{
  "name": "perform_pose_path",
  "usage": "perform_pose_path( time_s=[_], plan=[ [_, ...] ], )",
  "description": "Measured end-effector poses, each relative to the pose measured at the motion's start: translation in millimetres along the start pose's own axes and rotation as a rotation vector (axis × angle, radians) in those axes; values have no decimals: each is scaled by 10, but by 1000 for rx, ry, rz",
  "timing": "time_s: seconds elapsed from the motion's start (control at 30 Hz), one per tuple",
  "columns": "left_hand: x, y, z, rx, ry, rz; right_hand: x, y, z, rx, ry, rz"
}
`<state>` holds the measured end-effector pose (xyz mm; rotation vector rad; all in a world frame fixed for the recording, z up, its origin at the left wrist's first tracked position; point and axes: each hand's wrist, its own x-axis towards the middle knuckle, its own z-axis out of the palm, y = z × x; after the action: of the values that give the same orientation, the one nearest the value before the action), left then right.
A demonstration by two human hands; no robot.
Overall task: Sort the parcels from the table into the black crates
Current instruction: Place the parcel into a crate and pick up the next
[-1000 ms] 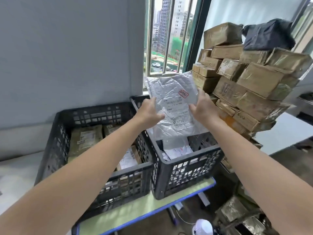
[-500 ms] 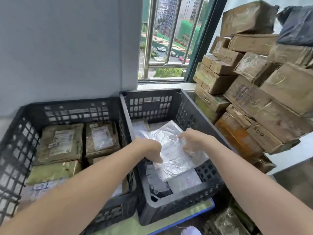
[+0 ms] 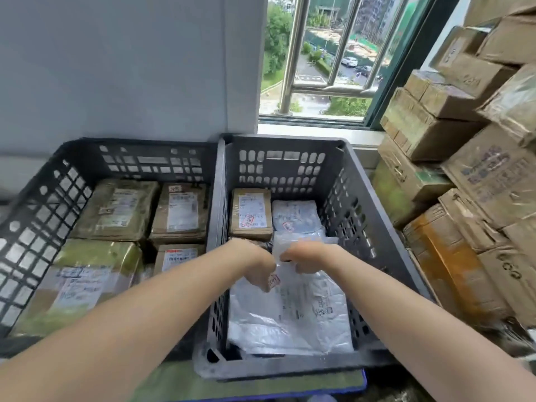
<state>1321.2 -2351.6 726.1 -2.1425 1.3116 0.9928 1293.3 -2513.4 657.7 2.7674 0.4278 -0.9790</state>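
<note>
white plastic mailer point(image 3: 293, 309) lying in front half of right black crate point(image 3: 343, 181); left black crate point(image 3: 72, 172) holds brown taped boxes point(image 3: 116, 210).

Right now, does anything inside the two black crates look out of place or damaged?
One brown cardboard box sits in the far-left corner of the right crate among white plastic mailers, while the left crate holds brown boxes. Possibly mis-sorted; no damage visible.

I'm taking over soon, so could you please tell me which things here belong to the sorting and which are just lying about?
Job: white bag, gripped by left hand and right hand; right crate; left crate; box pile at the right.
Lying about: window bars; parked cars outside.
</note>
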Motion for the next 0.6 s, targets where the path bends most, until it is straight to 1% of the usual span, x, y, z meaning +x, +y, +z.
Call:
perform_pose_path(
  time_s=[0.1, 0.17, 0.3, 0.33, 0.4, 0.47, 0.5, 0.6],
  plan=[
    [202, 115, 99, 95, -140, 3, 90, -33, 132, -182, -64, -65],
    [330, 195, 139, 152, -218, 12, 141, 1, 198, -167, -50, -89],
    [496, 364, 103, 232, -243, 56, 175, 57, 287, -255, 26, -120],
    [530, 402, 100, 256, -247, 74, 177, 67, 310, -266, 32, -96],
    [587, 451, 118, 286, -286, 94, 184, 71, 379, -254, 11, 13],
    [631, 456, 156, 295, -331, 86, 144, 11, 445, -196, 16, 140],
    [648, 444, 177, 302, -331, 83, 118, -24, 468, -164, 10, 165],
    [690, 402, 258, 301, -309, 83, 43, -136, 532, -129, -110, 94]
  ],
)
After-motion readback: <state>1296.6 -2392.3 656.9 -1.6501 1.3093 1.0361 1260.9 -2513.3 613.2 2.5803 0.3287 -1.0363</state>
